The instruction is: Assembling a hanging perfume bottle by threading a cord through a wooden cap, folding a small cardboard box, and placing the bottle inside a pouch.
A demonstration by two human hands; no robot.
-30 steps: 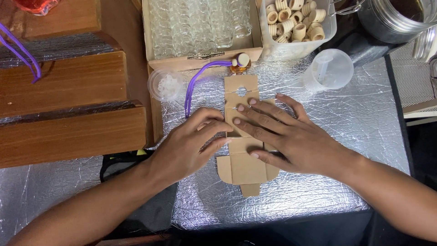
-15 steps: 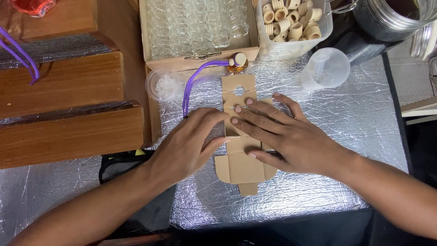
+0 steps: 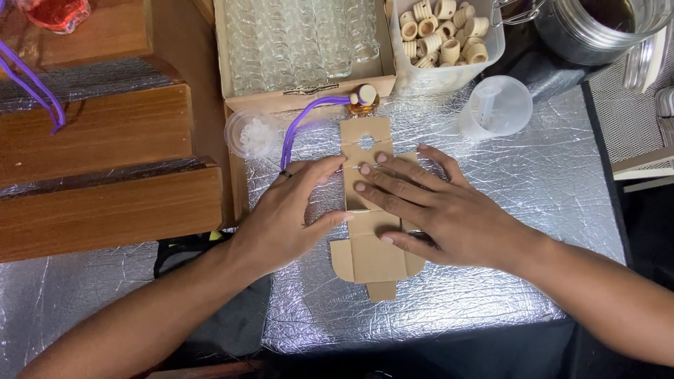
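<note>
— What are the hands doing from where you stand?

— Both lie flat, fingers spread, gripping nothing. The right hand (image 3: 449, 214) presses down on the flat cardboard box blank (image 3: 371, 210), its fingertips over the middle panels. The left hand (image 3: 291, 210) rests at the blank's left edge, with the thumb touching the card and the forefinger reaching toward its upper part.

— And where is the blank itself?

— Unfolded on the silver foil-covered desk (image 3: 533, 203), running lengthwise away from the person; the end with the round hole points to the far side, the small tab to the near side.

— What crowds it?

— Just past the far end there is a small amber bottle (image 3: 364, 100) with a purple cord (image 3: 302, 126) curving down the left. Beyond that is a shallow box of clear glass bottles (image 3: 302, 42), and beside it a tub of wooden rings (image 3: 439, 35). A clear plastic cup (image 3: 500, 107) sits up right, well apart, and a small round dish (image 3: 251, 133) sits up left.

— Any open room?

— Bare foil to the right of the blank and along the near edge. On the left, wooden steps (image 3: 105, 175) stand close.
</note>
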